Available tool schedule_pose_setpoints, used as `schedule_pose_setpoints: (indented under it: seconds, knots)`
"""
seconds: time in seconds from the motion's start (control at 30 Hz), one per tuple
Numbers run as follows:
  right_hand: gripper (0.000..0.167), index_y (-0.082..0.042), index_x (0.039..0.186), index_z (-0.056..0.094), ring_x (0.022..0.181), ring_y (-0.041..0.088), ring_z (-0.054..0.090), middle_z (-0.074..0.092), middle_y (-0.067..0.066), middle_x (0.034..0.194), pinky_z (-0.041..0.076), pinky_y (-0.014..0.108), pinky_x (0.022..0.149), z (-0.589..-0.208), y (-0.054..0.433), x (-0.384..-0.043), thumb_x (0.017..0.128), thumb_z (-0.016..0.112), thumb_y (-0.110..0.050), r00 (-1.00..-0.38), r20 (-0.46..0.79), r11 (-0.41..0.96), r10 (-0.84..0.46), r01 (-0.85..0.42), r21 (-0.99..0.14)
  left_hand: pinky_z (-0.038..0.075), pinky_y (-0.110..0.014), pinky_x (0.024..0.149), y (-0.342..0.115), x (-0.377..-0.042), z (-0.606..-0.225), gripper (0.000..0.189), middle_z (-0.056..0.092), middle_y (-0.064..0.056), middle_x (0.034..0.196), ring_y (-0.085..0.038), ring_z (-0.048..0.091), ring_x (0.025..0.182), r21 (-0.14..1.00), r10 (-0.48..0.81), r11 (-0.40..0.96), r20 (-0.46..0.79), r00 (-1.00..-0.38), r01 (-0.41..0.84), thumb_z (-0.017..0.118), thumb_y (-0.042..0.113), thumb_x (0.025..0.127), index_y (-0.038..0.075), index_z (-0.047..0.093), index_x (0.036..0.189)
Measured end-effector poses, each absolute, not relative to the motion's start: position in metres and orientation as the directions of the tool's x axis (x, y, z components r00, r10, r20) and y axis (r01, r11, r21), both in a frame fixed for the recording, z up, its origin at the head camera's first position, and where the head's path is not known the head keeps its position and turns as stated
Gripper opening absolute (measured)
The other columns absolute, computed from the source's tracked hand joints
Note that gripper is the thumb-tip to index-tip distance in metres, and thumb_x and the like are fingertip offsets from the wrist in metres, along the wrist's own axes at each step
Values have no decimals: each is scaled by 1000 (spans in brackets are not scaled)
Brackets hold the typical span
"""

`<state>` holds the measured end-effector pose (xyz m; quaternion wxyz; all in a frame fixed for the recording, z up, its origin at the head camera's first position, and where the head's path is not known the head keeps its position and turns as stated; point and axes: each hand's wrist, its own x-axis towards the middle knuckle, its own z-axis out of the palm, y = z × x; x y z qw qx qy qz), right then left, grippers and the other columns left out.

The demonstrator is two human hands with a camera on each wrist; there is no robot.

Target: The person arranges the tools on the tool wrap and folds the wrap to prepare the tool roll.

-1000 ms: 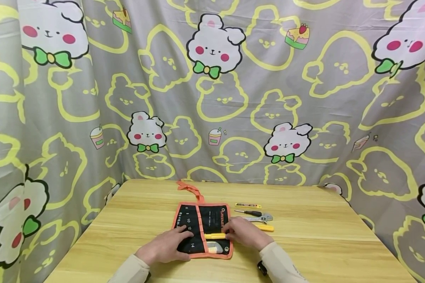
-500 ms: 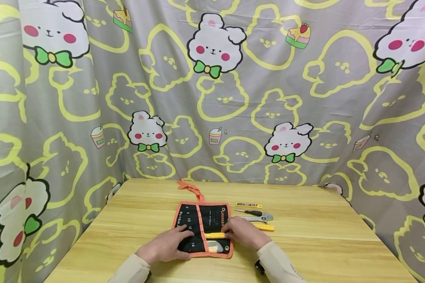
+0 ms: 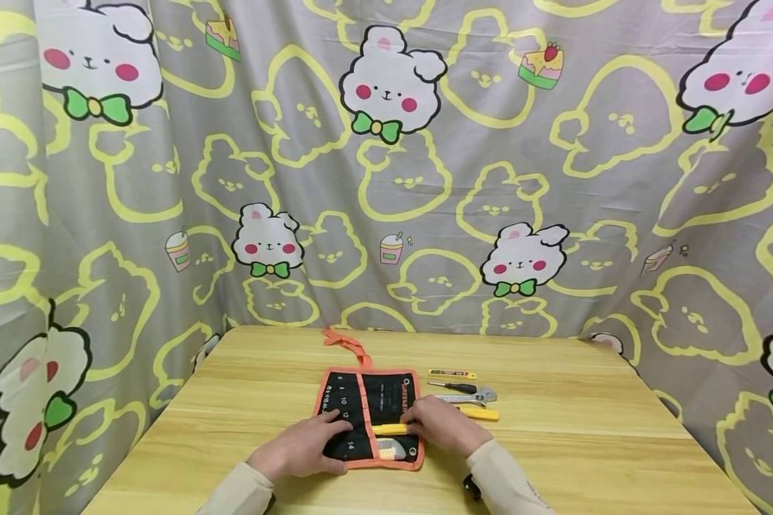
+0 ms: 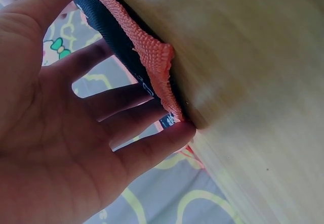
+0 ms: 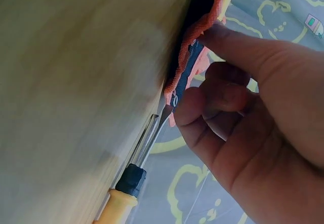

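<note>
A black tool pouch with orange edging lies unrolled on the table. My left hand rests on its left part, fingers spread and relaxed; in the left wrist view the little finger's tip is at the orange border. A yellow pen-shaped tool lies across the pouch, its left end at the pocket's orange seam. My right hand has its thumb and fingers at the tool's right end, the other fingers curled. Just nearer on the pouch, a utility knife sits partly in a pocket.
Right of the pouch lie a yellow flat pack, a small black-handled screwdriver, an adjustable wrench and a yellow-handled tool. An orange tie strap trails toward the back. A patterned curtain surrounds the wooden table.
My right hand has shifted very slightly left along with the right end of the yellow tool. The left hand and the pouch stay where they were.
</note>
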<state>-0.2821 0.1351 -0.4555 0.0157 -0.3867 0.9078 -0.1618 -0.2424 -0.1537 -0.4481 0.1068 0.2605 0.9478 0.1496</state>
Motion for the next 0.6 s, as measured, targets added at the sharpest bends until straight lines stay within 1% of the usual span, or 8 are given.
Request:
schedule_pose_setpoints:
  seconds: [0.13, 0.2, 0.27, 0.43, 0.6]
  knots:
    - [5, -17, 97, 75, 68, -1, 52, 71, -7, 87, 46, 20, 63, -456, 137, -282, 96, 72, -12, -722, 77, 666, -688, -670, -327, 46, -62, 104, -154, -242, -448, 63, 49, -25, 151, -48, 54, 131, 338, 528, 819, -125, -840, 464, 80, 46, 86, 15, 63, 138]
    - [7, -16, 99, 72, 69, -1, 52, 70, -6, 88, 46, 21, 63, -456, 139, -282, 94, 74, -12, -736, 74, 679, -673, -655, -332, 46, -62, 104, -154, -242, -449, 63, 49, -25, 151, -48, 55, 131, 337, 531, 817, -123, -838, 468, 80, 46, 86, 15, 63, 138]
    - [9, -16, 99, 70, 68, 0, 50, 68, -6, 87, 46, 21, 62, -455, 139, -282, 94, 75, -12, -743, 76, 685, -665, -648, -332, 46, -62, 104, -154, -243, -449, 63, 50, -25, 151, -48, 55, 131, 335, 532, 817, -123, -838, 469, 80, 47, 86, 15, 63, 138]
    - [12, -16, 94, 67, 68, 1, 49, 67, -7, 85, 45, 21, 62, -455, 139, -283, 91, 78, -12, -736, 89, 676, -671, -657, -334, 47, -62, 103, -154, -243, -450, 63, 49, -24, 151, -48, 55, 130, 337, 529, 819, -128, -839, 465, 80, 47, 87, 15, 63, 138]
    - [8, -16, 93, 70, 68, 0, 50, 67, -8, 84, 46, 20, 63, -456, 137, -284, 92, 77, -15, -727, 88, 666, -681, -664, -339, 46, -63, 103, -154, -243, -450, 66, 49, -24, 151, -48, 55, 130, 348, 526, 817, -124, -841, 460, 80, 47, 86, 15, 60, 140]
